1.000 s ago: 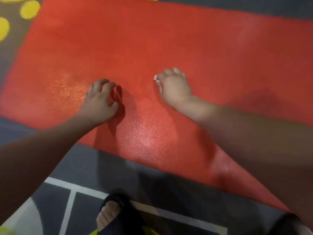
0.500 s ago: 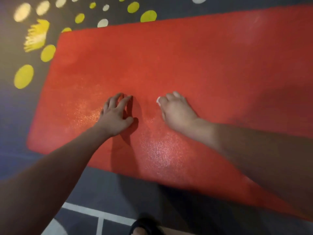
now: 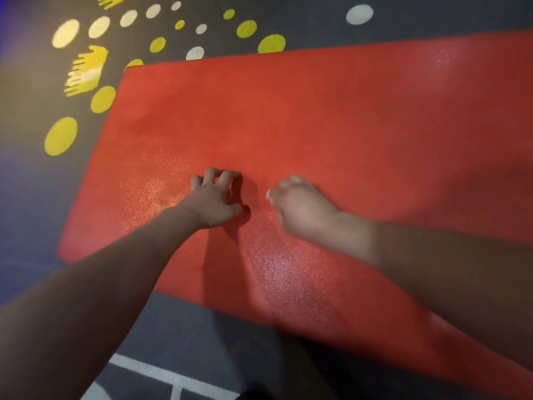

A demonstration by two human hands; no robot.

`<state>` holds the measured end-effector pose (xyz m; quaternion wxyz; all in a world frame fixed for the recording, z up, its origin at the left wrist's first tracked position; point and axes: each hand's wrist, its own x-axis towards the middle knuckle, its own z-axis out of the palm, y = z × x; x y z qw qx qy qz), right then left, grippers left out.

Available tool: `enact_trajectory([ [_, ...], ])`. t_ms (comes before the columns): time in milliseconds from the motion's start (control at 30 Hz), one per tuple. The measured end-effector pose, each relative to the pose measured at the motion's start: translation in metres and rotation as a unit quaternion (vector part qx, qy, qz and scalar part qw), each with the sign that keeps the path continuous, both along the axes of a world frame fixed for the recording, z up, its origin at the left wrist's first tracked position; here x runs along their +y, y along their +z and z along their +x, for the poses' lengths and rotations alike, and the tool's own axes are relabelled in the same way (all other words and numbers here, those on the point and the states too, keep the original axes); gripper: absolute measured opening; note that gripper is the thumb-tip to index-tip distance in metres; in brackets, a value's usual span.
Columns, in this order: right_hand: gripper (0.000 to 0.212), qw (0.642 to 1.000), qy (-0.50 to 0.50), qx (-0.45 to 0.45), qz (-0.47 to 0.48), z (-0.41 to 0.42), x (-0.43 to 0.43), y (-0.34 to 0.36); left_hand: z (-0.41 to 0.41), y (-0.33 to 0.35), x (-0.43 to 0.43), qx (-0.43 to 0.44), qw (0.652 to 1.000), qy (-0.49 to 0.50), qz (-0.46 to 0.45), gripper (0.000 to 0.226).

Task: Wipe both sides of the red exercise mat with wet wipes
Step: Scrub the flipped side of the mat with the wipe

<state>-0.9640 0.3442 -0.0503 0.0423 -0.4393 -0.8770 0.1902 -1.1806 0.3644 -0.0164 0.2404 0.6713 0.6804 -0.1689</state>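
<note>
The flat red textured foam exercise mat [image 3: 317, 116] lies spread on the dark grey floor [image 3: 34, 183], one face up, with its left end and near edge in view and its right part running out of the picture. The left hand [image 3: 215, 199] is planted on the mat near its middle. Its fingers [image 3: 227, 176] are spread and arched so that only the tips and thumb touch the surface, and they hold nothing. This looks like a brace to keep the mat from sliding and to carry the person's lean. Just beside it, the right hand [image 3: 302, 207] is bunched palm-down, its fingers [image 3: 294, 180] curled over a small white wet wipe [image 3: 268, 194]. Only a sliver of the wipe peeps out at the thumb side, and holding it crumpled under the palm probably lets the hand press it hard against the mat. Speckled shine on the mat near both hands may be dampness or glare; I cannot tell which. Around the mat the floor carries painted yellow round dots [image 3: 61, 136], a white round dot [image 3: 359, 14], a yellow hand-shaped print [image 3: 85, 70] and white painted lines [image 3: 150, 370]. All of these are flat, so nothing blocks the wiping. The underside is hidden, and I judge that it is yet to be done.
</note>
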Motion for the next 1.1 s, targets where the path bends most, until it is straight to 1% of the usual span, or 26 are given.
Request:
enact_trajectory([
  [33,0.034,0.996,0.086,0.02,0.0,-0.003,-0.018,0.001,-0.004,-0.002,0.002,0.007,1.0,-0.008,0.003,0.101],
  [100,0.032,0.97,0.235,0.055,-0.008,0.001,-0.036,0.001,-0.013,-0.006,0.007,0.014,0.999,-0.027,0.012,0.097],
  [133,0.031,0.96,0.274,0.061,-0.003,0.004,-0.029,-0.001,-0.017,-0.008,0.009,0.014,0.999,-0.035,0.015,0.093],
  [167,0.029,0.958,0.282,0.057,0.013,0.007,-0.016,-0.002,-0.019,-0.009,0.01,0.013,0.999,-0.04,0.018,0.09],
  [200,0.029,0.965,0.258,0.041,0.034,0.008,0.0,-0.003,-0.022,-0.01,0.011,0.011,0.999,-0.043,0.018,0.088],
  [233,0.031,0.977,0.201,0.035,0.057,0.01,0.019,-0.006,-0.023,-0.01,0.012,0.01,0.999,-0.049,0.023,0.089],
  [300,0.033,0.995,0.016,0.014,0.099,0.021,0.059,-0.007,-0.025,-0.011,0.012,0.011,0.998,-0.05,0.033,0.096],
  [333,0.032,0.991,-0.083,-0.002,0.101,0.024,0.072,-0.009,-0.024,-0.01,0.011,0.011,0.998,-0.04,0.038,0.1],
  [367,0.031,0.983,-0.155,-0.009,0.093,0.024,0.078,-0.009,-0.023,-0.009,0.01,0.008,0.999,-0.024,0.042,0.102],
  [400,0.032,0.981,-0.174,-0.011,0.081,0.019,0.078,-0.009,-0.022,-0.007,0.009,0.004,0.999,-0.006,0.043,0.104],
  [433,0.034,0.988,-0.139,-0.012,0.067,0.011,0.071,-0.009,-0.02,-0.005,0.007,0.001,0.999,0.012,0.043,0.105],
  [500,0.037,0.998,0.015,0.025,0.055,-0.004,0.042,-0.009,-0.017,-0.003,0.005,0.001,0.998,0.031,0.049,0.106],
  [567,0.032,0.982,0.171,0.069,0.044,-0.01,0.007,-0.011,-0.018,-0.003,0.004,0.007,0.998,0.032,0.054,0.105],
  [600,0.03,0.97,0.229,0.076,0.038,-0.008,-0.004,-0.011,-0.019,-0.005,0.004,0.011,0.998,0.028,0.054,0.102],
  [667,0.029,0.952,0.296,0.059,0.056,-0.003,0.0,-0.011,-0.022,-0.008,0.004,0.013,0.998,0.022,0.058,0.096],
  [700,0.03,0.951,0.295,0.033,0.082,-0.002,0.013,-0.011,-0.022,-0.009,0.005,0.012,0.998,0.02,0.061,0.094],
  [733,0.031,0.959,0.26,0.013,0.113,-0.002,0.031,-0.012,-0.022,-0.009,0.005,0.009,0.998,0.022,0.064,0.092],
  [767,0.03,0.973,0.189,0.007,0.136,0.001,0.052,-0.012,-0.022,-0.009,0.006,0.006,0.997,0.026,0.066,0.091],
  [800,0.03,0.985,0.09,-0.003,0.148,0.006,0.073,-0.01,-0.022,-0.008,0.007,0.005,0.997,0.029,0.067,0.089],
  [833,0.03,0.989,-0.017,-0.012,0.15,0.013,0.09,-0.01,-0.021,-0.008,0.008,0.007,0.997,0.03,0.067,0.087],
  [867,0.03,0.984,-0.106,-0.017,0.142,0.016,0.1,-0.01,-0.02,-0.008,0.009,0.009,0.997,0.029,0.068,0.083],
  [900,0.031,0.98,-0.147,-0.023,0.135,0.015,0.102,-0.01,-0.018,-0.008,0.01,0.009,0.997,0.028,0.075,0.076],
  [933,0.032,0.982,-0.137,-0.025,0.126,0.01,0.096,-0.009,-0.016,-0.008,0.011,0.008,0.996,0.025,0.087,0.068],
  [967,0.032,0.99,-0.085,-0.013,0.116,0.005,0.083,-0.009,-0.015,-0.008,0.013,0.004,0.995,0.027,0.1,0.061],
  [1033,0.031,0.994,0.061,0.033,0.087,0.003,0.046,-0.009,-0.012,-0.01,0.018,-0.016,0.991,0.041,0.123,0.053],
  [1100,0.028,0.977,0.199,0.048,0.062,0.015,0.014,-0.007,-0.008,-0.011,0.023,-0.042,0.989,0.054,0.133,0.057],
])
